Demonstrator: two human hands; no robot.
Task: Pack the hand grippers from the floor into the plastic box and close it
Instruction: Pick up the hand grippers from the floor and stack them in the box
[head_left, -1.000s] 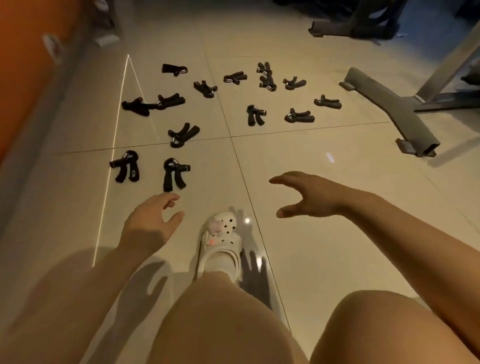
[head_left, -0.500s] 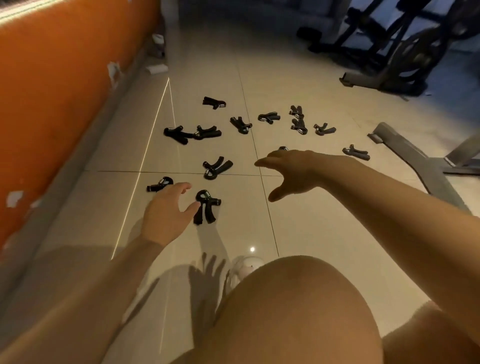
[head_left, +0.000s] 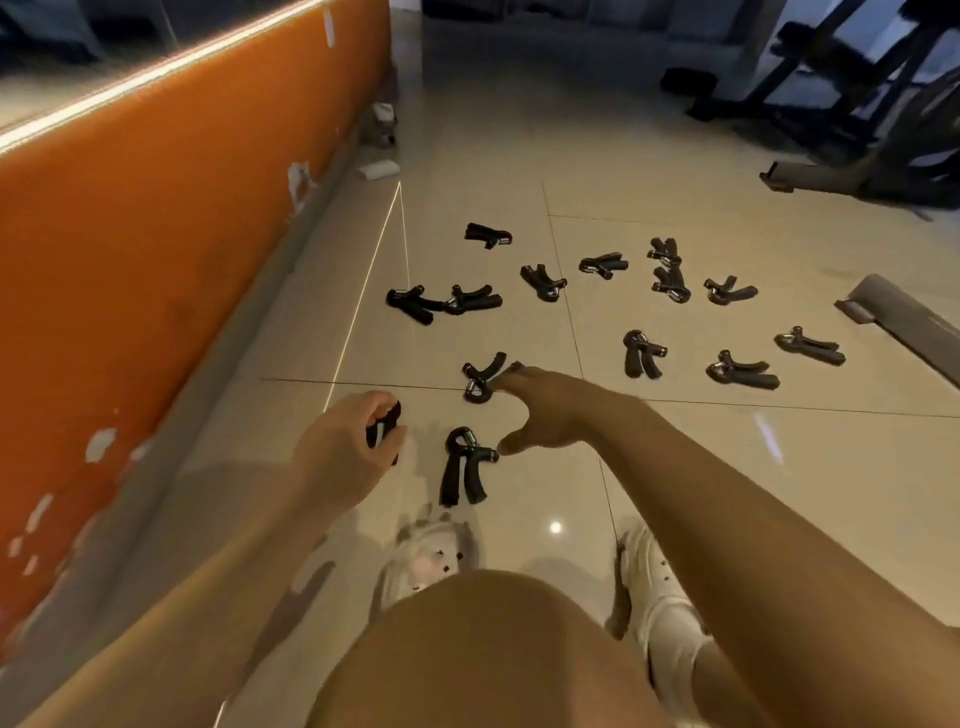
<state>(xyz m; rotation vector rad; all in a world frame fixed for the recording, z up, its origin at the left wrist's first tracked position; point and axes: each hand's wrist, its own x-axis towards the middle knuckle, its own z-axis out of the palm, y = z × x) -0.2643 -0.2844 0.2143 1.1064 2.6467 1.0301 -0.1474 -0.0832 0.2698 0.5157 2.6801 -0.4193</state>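
Several black hand grippers lie scattered on the pale tiled floor (head_left: 701, 467). My left hand (head_left: 345, 449) curls round one hand gripper (head_left: 383, 426) at the near left. My right hand (head_left: 550, 410) is spread open between two others: its fingertips reach a hand gripper (head_left: 480, 376) on the tile joint, and its thumb tip is at the knob of the nearest hand gripper (head_left: 464, 470), which lies with handles pointing toward me. The plastic box is not in view.
An orange wall panel (head_left: 171, 249) runs along the left. Grey metal feet of gym equipment (head_left: 904, 317) lie at the right, with dark machines (head_left: 857, 104) at the back right. My white clogs (head_left: 660, 597) and knee fill the bottom.
Both hands have reached forward and down to the floor. My left hand has closed round a hand gripper; my right hand has lowered between two others. The view has moved closer.
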